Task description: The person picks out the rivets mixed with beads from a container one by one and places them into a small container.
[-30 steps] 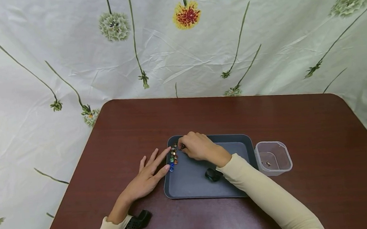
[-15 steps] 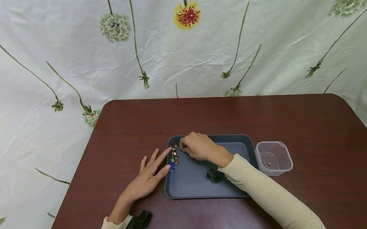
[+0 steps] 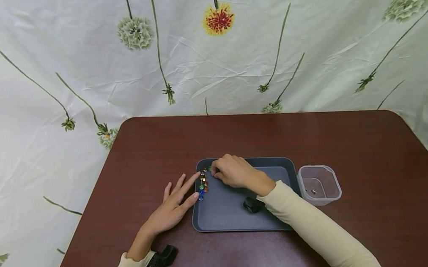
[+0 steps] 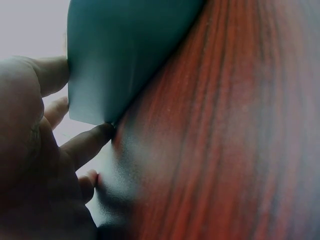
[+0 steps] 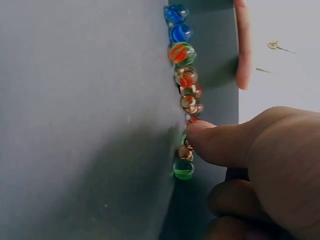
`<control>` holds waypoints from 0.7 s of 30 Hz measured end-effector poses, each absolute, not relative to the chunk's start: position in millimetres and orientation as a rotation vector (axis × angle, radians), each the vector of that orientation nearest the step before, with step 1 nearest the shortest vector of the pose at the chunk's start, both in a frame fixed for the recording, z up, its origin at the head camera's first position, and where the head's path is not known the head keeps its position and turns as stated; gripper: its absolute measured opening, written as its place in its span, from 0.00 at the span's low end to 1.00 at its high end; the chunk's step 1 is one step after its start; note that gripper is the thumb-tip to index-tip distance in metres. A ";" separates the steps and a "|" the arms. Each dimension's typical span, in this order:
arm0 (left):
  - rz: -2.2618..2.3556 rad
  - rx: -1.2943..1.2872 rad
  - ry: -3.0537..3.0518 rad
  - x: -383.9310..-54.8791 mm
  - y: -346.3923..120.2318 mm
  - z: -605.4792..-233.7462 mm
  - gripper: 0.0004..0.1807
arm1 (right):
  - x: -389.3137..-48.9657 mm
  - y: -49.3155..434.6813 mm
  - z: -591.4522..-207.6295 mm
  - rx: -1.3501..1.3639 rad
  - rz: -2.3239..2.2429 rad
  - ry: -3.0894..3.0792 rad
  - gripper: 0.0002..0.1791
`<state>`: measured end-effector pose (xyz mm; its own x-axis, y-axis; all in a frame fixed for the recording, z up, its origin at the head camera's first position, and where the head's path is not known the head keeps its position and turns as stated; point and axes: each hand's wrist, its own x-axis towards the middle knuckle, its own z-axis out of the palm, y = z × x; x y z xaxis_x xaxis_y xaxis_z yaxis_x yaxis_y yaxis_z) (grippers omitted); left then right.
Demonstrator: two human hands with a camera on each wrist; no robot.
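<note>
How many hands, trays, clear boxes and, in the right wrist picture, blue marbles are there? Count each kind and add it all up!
Hands, left hand and right hand: 2
Tray: 1
Clear box: 1
Blue marbles: 2
Total: 6

Front of tray [image 3: 219, 218] passable, marbles [image 5: 189, 102] along left wall, tub [image 3: 322, 178] right

I can read no text, label, brand, number or sign over my feed, neither on the tray [image 3: 225, 215] nor on the plastic tub [image 3: 321, 199] beside it.
</note>
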<state>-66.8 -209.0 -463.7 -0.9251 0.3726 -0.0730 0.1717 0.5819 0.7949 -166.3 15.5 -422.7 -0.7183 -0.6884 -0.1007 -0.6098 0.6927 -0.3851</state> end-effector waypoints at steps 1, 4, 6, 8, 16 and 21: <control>1.261 0.451 2.580 -66.7 -209.0 -463.5 0.32 | -165.9 16.2 -421.7 -1.042 -0.487 2.666 0.07; 1.267 0.450 2.577 -66.4 -209.2 -462.7 0.32 | -164.6 18.8 -418.2 -1.051 -0.506 2.663 0.07; 1.269 0.451 2.577 -66.5 -209.1 -462.7 0.32 | -163.7 20.6 -415.4 -1.059 -0.522 2.664 0.08; 1.266 0.452 2.580 -66.8 -208.6 -463.2 0.32 | -162.6 22.9 -412.9 -1.065 -0.544 2.666 0.08; 1.262 0.445 2.580 -67.5 -207.4 -464.0 0.32 | -158.8 33.6 -407.2 -1.077 -0.591 2.702 0.07; 1.260 0.445 2.587 -67.5 -207.2 -462.9 0.32 | -155.6 40.7 -405.5 -1.078 -0.618 2.718 0.07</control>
